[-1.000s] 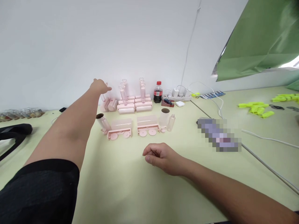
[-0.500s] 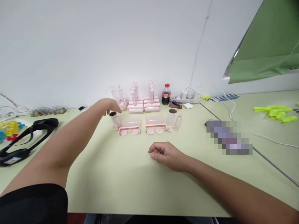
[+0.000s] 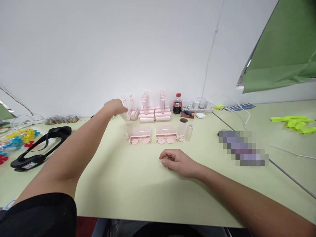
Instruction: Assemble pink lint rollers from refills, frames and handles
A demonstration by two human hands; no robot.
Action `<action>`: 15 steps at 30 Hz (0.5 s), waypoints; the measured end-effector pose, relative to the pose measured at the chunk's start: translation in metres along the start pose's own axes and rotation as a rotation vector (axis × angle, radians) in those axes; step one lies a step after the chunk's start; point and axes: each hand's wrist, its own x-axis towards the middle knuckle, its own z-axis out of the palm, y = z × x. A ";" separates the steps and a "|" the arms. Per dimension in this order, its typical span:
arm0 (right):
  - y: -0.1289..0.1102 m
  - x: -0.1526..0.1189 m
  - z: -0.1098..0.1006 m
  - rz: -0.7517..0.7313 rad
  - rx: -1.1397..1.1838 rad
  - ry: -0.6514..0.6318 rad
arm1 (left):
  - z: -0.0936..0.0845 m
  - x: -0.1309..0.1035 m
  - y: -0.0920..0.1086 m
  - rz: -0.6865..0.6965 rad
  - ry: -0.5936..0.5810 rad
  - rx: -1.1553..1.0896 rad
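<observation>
The pale roll (image 3: 125,116) is at eleven o'clock, in the left hand (image 3: 115,107); the right hand (image 3: 179,163) curls loosely, empty. A careless sideways sweep could topple the pink handles (image 3: 131,103) close by.

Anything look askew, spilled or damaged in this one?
The green sheet at upper right looks askew: creased, its left edge slants, with a small bright gap beside it. Nothing looks spilled; the cola bottle stands upright.

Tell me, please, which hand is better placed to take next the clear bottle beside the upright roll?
Probably the right: the right hand looks empty and lies on the table near the clear bottle, while the left hand is farther off, seemingly holding a pale cylinder.
</observation>
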 end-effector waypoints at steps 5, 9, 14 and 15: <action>-0.001 0.002 0.000 -0.074 0.178 0.068 | 0.013 -0.070 0.024 0.192 0.089 -0.708; -0.006 0.005 -0.003 -0.180 0.392 0.233 | 0.083 -0.144 0.047 0.311 -0.089 -1.263; -0.005 0.008 -0.008 -0.171 0.442 0.417 | 0.145 -0.185 0.058 0.438 -0.266 -1.274; -0.005 0.008 -0.009 -0.169 0.397 0.429 | 0.148 -0.184 0.056 0.463 -0.244 -1.196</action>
